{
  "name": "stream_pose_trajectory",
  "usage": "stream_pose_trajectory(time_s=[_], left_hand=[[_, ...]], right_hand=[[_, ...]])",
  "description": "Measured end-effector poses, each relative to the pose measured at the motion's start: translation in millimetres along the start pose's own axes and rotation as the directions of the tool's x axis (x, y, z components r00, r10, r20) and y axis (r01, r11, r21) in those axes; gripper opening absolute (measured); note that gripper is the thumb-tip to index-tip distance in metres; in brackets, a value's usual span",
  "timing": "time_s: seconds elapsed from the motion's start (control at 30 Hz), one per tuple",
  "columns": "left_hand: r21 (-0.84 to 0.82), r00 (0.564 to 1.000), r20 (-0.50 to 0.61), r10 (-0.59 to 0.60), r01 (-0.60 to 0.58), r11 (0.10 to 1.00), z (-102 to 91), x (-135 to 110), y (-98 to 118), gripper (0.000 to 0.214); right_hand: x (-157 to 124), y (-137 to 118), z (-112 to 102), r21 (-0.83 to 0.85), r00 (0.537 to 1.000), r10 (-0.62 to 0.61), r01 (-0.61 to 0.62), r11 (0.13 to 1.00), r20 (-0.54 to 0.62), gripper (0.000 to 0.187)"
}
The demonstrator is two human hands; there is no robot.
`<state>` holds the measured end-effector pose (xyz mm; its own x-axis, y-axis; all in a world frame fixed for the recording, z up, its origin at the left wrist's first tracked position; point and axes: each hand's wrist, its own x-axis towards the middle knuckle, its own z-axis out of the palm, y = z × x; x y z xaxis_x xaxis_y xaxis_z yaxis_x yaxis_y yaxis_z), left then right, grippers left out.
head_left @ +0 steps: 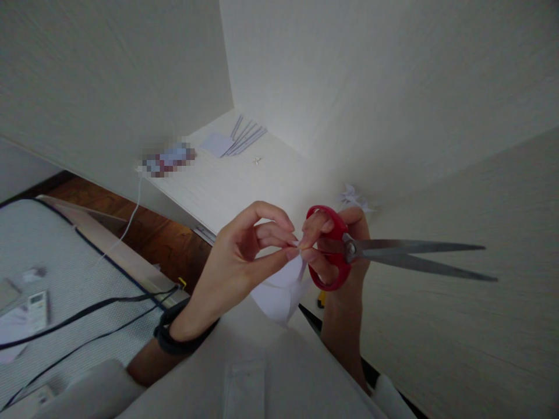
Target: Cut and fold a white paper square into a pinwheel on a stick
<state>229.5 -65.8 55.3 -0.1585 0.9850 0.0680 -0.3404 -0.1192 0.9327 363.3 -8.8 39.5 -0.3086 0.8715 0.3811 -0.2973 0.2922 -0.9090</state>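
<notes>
My left hand (248,247) pinches the edge of a white sheet of paper (282,297) between thumb and fingertips. The paper hangs below, folded or curved. Right against those fingertips, my right hand (325,235) has its thumb and a finger through the red handles of a pair of scissors (349,250). Its fingertips also meet at the paper's edge. The scissor blades are slightly apart and point to the right, away from the paper. How much of the paper lies between the fingers is hidden.
On the white desk (209,186) lie thin strips (248,139), a pale paper square (216,144) and a tiny item (257,160). White folded paper pieces (354,198) sit beyond my right hand. Walls stand behind and to the right. A bed (78,267) with cables is on the left.
</notes>
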Motion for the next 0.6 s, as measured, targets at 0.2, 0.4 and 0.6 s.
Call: stream_pose_trajectory(time_s=[0.2, 0.4, 0.6], left_hand=[[0.321, 0.993, 0.036, 0.111, -0.117, 0.940, -0.9, -2.2, -0.8, 0.010], [0.562, 0.973, 0.054, 0.224, -0.215, 0.799, -1.5, -1.2, -2.8, 0.012], [0.618, 0.970, 0.069, 0.235, -0.226, 0.753, -1.1, 0.1, -2.4, 0.011]], right_hand=[[-0.8, 3.2, 0.9, -0.015, 0.998, 0.014, -0.015, 1.000, -0.059, 0.029], [-0.7, -3.1, 4.7, -0.116, 0.987, 0.046, -0.065, 0.991, -0.155, 0.028], [-1.9, -7.9, 6.9, -0.088, 0.979, 0.078, -0.096, 0.992, -0.189, 0.032]])
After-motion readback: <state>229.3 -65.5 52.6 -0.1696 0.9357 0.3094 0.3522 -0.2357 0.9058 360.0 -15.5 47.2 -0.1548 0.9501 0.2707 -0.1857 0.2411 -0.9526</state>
